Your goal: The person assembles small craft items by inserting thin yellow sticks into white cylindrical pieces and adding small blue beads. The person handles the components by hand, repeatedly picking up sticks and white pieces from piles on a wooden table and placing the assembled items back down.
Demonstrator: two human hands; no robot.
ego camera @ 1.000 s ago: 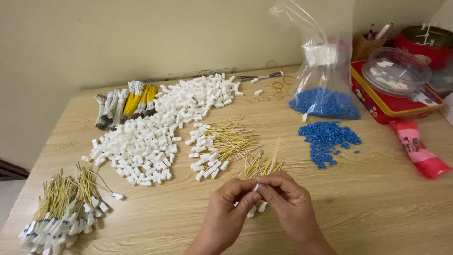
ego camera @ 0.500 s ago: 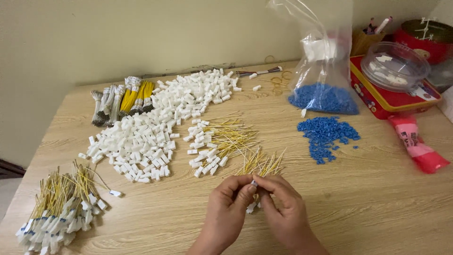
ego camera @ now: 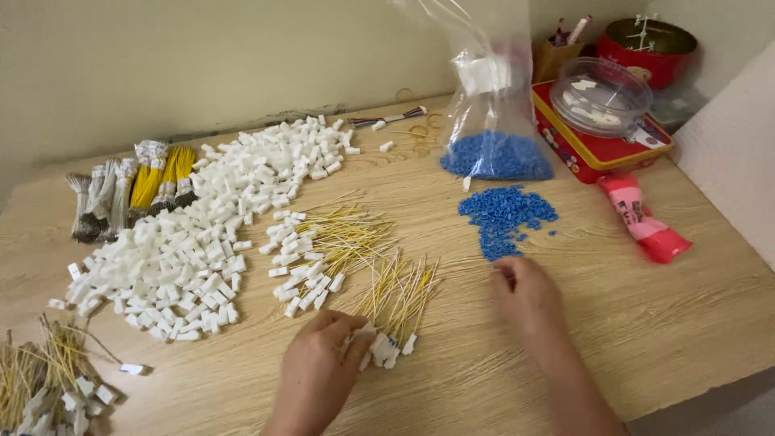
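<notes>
Head view is showing the left hand (ego camera: 316,373) pinching light, bendy yellow wires (ego camera: 395,297) by their stiff white plugs (ego camera: 386,349) near the desk's (ego camera: 646,323) front edge, while the right hand (ego camera: 529,299) is reaching, loose and empty, toward the tiny blue beads (ego camera: 504,214).

Your left hand (ego camera: 319,367) covers some white plastic connectors on short yellow wires (ego camera: 387,343); its grip cannot be read. Your right hand (ego camera: 529,299) hides its fingertips. The finished bundle of yellow wires with white ends (ego camera: 44,383) is cut off at the lower left edge. The contents of the clear plastic bowl (ego camera: 601,95) are too blurred to tell.
</notes>
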